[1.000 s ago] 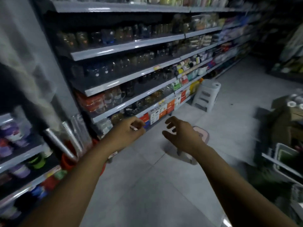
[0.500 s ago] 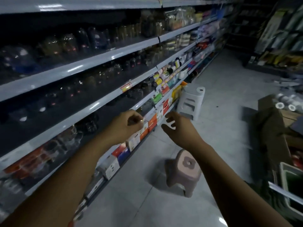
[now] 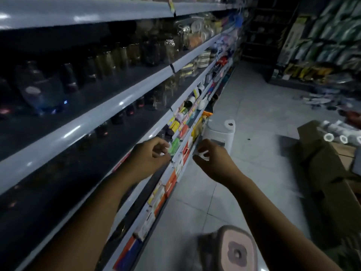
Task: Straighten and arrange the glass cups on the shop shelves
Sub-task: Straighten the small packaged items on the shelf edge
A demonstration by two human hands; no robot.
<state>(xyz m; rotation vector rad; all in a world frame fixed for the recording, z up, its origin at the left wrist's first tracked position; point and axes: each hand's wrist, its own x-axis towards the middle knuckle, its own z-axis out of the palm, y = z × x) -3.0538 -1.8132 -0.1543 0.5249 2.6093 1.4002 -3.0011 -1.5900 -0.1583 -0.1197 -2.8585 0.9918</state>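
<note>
Rows of glass cups (image 3: pixel 109 59) and a bigger glass jug (image 3: pixel 39 89) stand dim and blurred on the dark upper shelves (image 3: pixel 93 116) to my left. More glassware (image 3: pixel 160 96) sits on the shelf below. My left hand (image 3: pixel 150 155) hovers at the front edge of a lower shelf, its fingers curled and pinching a small white item (image 3: pixel 166 151). My right hand (image 3: pixel 211 161) floats beside it over the aisle with loosely curled fingers and holds nothing I can make out. Neither hand touches a cup.
A pink low stool (image 3: pixel 234 249) stands on the tiled floor under my right arm. A white step stool (image 3: pixel 222 133) sits just beyond my hands. Colourful boxed goods (image 3: pixel 166 184) line the bottom shelves. A cardboard box (image 3: pixel 322 163) and scattered goods sit on the right.
I have moved along the aisle toward the shelves; they are closer and higher in view. Both hands rose toward the lower shelf edge, and the pink stool now lies beneath my right arm.
</note>
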